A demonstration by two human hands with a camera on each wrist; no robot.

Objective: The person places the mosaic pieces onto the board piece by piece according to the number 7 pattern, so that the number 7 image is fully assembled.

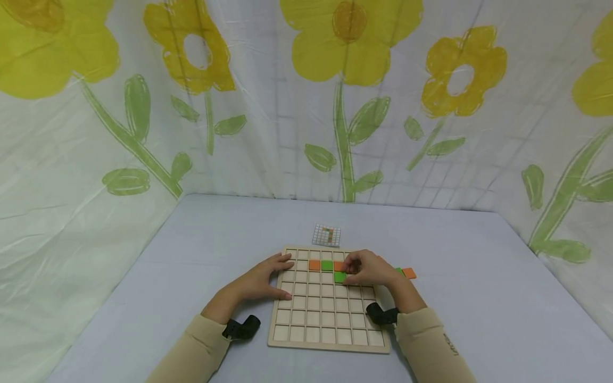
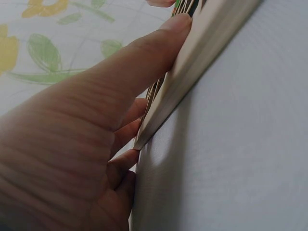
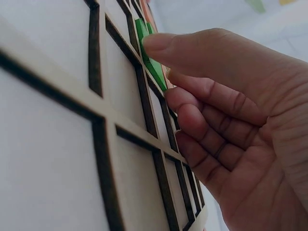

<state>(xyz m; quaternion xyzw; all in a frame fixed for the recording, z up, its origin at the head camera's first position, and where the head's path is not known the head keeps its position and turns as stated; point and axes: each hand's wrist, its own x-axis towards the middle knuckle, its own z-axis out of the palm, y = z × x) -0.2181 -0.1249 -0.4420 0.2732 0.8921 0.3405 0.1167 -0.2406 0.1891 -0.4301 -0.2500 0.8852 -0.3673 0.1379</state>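
Observation:
A wooden grid board (image 1: 313, 304) lies on the table. In its second row from the far side sit an orange tile (image 1: 314, 265), a green tile (image 1: 326, 265) and another orange tile (image 1: 338, 266). My right hand (image 1: 372, 269) pinches a second green tile (image 1: 339, 277) at the cell just nearer than the right orange one. Its thumb lies on this green tile (image 3: 155, 72) in the right wrist view; the other fingers are curled. With fingers spread, my left hand (image 1: 258, 279) rests along the board's left edge, thumb on the rim (image 2: 168, 89).
Beyond the board lies a small printed card (image 1: 327, 235) with a coloured grid pattern. To the right, partly hidden by my right forearm, are a loose orange tile (image 1: 409, 273) and a green one (image 1: 398, 271). A flowered curtain (image 1: 268, 133) hangs behind the table.

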